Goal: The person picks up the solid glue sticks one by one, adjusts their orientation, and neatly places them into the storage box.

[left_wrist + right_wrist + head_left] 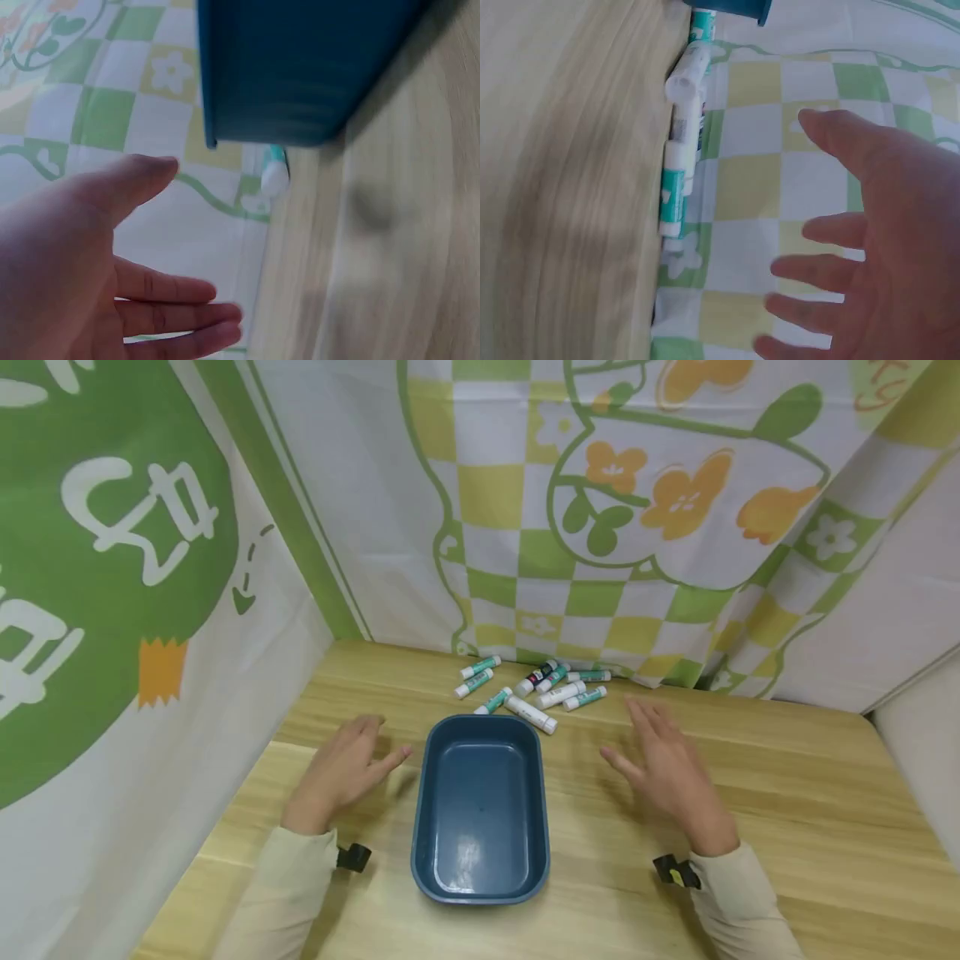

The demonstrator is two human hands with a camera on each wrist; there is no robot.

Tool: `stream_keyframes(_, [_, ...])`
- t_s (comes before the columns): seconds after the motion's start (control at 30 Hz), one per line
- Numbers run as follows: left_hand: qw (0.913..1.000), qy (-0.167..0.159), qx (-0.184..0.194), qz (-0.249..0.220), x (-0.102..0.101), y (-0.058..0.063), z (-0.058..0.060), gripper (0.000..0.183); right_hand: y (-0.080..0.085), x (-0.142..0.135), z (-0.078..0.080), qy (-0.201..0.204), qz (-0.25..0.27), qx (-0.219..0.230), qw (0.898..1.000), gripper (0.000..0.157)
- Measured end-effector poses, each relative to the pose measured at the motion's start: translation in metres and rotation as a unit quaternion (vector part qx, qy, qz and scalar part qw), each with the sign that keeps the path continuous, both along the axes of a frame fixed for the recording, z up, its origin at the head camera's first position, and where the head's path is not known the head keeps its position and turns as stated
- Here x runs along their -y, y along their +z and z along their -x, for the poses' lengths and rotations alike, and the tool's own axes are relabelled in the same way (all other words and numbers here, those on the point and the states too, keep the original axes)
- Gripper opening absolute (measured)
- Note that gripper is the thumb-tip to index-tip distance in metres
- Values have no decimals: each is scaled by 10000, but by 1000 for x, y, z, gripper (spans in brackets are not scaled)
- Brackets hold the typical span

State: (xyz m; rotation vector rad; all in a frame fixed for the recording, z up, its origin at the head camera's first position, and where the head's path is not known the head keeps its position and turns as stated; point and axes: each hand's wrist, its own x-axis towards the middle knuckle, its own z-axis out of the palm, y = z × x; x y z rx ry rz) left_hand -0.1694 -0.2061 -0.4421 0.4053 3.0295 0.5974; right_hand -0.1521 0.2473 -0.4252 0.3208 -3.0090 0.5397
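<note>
A dark blue rectangular bin (pixel 481 810) stands on the wooden table between the two hands, and its inside is bare. To its left, apart from the wall, is my left hand (pixel 347 770), fingers extended and thumb pointing toward the bin. My right hand (pixel 667 768) hovers on the right side with spread fingers, holding nothing. Behind the bin lie several glue sticks, among them a large white one (pixel 531 714), a dark one (pixel 537 677) and a teal-and-white one (pixel 585 698). In the right wrist view, a teal glue stick (pixel 673 187) shows beyond my fingers.
A patterned curtain (pixel 525 518) hangs along the table's back edge, and another cloth (pixel 247 693) with green print closes off the left side. Black straps with small mounts (pixel 354 857) sit at both wrists. The wooden table (pixel 795 793) extends to the right.
</note>
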Motion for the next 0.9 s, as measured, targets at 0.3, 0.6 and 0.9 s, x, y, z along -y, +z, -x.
stream_keyframes(0.3, [9918,-436,461,-1113,-11,7,-7,34,9,32,-2,694,778,-165,9944,34])
stream_keyframes(0.6, [9779,-950,861,-1649,-32,-1,-27,34,-2,59,-9,705,1388,807,9845,23])
stream_keyframes(0.9, [9778,-834,682,-1795,-38,-13,-36,33,-18,74,-15,894,2091,1361,9642,23])
